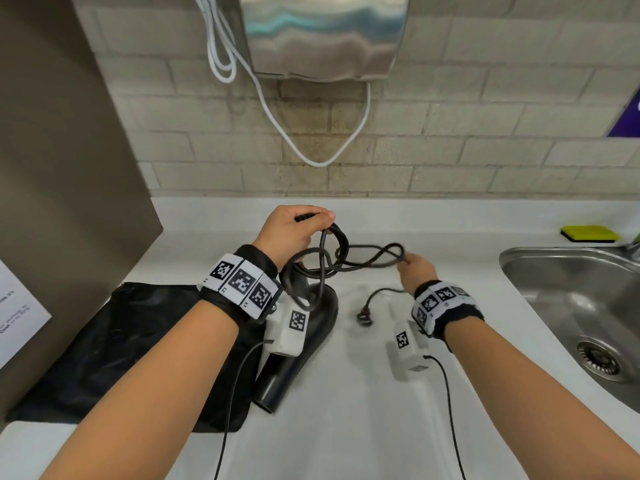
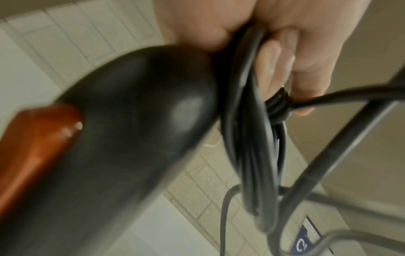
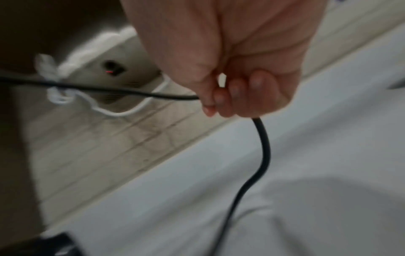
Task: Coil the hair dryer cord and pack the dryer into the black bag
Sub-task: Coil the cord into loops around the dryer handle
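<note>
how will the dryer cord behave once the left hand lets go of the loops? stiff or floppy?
Probably springy: the cord holds uneven, open loops between the left hand and right hand, so it may uncoil. Its free tail droops to the plug on the counter, so it likely drags.

One hair dryer [image 1: 304, 344], one cord [image 1: 367, 261], one black bag [image 1: 114, 348], two hands, one sink [image 1: 568, 306], seemingly one sponge [image 1: 590, 233].
</note>
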Motion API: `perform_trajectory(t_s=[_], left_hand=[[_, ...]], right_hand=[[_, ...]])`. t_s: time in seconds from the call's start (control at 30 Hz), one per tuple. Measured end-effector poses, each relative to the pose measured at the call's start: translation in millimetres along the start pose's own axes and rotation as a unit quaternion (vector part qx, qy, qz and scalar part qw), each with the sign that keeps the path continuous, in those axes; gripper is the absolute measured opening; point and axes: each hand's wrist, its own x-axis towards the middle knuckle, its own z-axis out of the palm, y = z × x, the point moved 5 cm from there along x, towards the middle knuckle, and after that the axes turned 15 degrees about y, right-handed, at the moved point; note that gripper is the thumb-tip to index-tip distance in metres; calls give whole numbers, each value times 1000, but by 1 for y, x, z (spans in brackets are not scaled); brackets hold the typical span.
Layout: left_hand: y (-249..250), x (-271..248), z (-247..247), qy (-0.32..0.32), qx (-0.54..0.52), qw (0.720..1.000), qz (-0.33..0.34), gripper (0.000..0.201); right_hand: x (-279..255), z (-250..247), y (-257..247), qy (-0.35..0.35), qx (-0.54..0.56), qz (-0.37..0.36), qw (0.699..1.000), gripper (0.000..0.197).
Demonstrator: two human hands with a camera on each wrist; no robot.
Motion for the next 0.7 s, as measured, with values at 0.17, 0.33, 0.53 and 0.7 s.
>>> perform_trajectory(t_s=[0.17, 0.33, 0.53, 0.7], left_hand=[[-5, 8, -13, 27, -20, 999, -14, 11], [-4, 9, -14, 34, -26, 999, -16, 12], [-3, 7, -11, 31, -13, 999, -15, 13], [-1, 5, -8, 19, -12, 1000, -8, 12]], right_hand=[[-5, 3, 65, -145, -318, 43, 936, 34], [-20, 9, 54, -163, -391, -17, 905, 31], [-34, 23, -29, -149, -55, -185, 970, 59], [-63, 41, -65, -290, 172, -177, 925, 34]])
